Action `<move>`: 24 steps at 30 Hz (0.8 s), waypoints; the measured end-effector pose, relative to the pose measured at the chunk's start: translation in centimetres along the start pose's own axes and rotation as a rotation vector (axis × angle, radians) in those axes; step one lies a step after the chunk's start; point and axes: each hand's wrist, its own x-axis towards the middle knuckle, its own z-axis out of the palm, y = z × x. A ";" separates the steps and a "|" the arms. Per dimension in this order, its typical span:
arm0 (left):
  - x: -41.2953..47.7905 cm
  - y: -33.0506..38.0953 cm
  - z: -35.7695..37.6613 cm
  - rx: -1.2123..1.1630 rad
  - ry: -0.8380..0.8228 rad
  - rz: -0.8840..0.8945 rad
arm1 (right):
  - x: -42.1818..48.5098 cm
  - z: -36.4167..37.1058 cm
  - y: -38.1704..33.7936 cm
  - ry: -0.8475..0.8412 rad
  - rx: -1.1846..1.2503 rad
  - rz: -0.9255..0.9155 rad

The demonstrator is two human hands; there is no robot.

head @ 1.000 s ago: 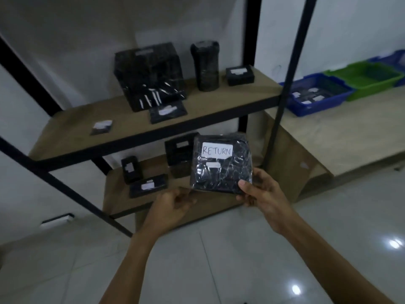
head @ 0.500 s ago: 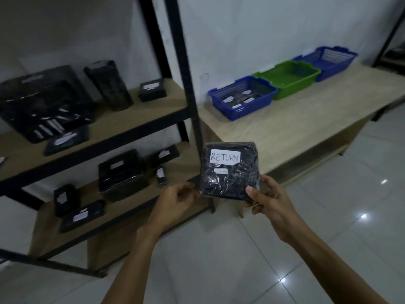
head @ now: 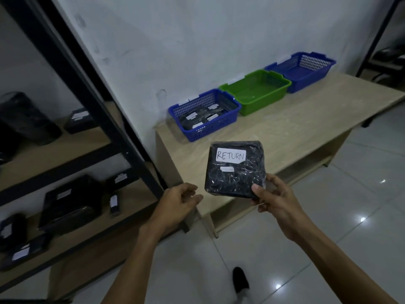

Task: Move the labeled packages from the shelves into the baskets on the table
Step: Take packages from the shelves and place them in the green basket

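A flat black wrapped package with a white label reading RETURN is held upright in front of the table. My right hand grips its lower right corner, thumb on the front. My left hand hangs just left of the package, fingers loosely curled, holding nothing and apart from it. On the wooden table stand three baskets against the wall: a near blue basket with several labeled black packages inside, a green basket, and a far blue basket.
At left a black-framed shelf unit holds more black labeled packages on two wooden shelves. White tiled floor lies below, with a shoe at the bottom. Another dark rack stands at the far right.
The view has swung right from the shelves toward the table and baskets. My left hand has let go of the package's lower left corner; my right hand still carries it.
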 end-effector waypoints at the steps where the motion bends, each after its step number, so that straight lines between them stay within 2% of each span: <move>1: 1.7 0.4 0.8 0.003 0.005 0.000 | 1.6 -1.0 -0.4 0.002 0.003 -0.003; 15: 25.4 10.6 7.9 -0.010 0.041 -0.025 | 21.6 -12.9 -9.3 0.023 -0.059 0.016; 21: 33.0 13.9 11.0 0.109 0.058 -0.070 | 31.4 -17.6 -11.5 -0.061 -0.059 0.066; 24: 36.3 15.5 12.6 0.080 0.108 -0.140 | 36.4 -20.0 -13.0 -0.129 -0.063 0.094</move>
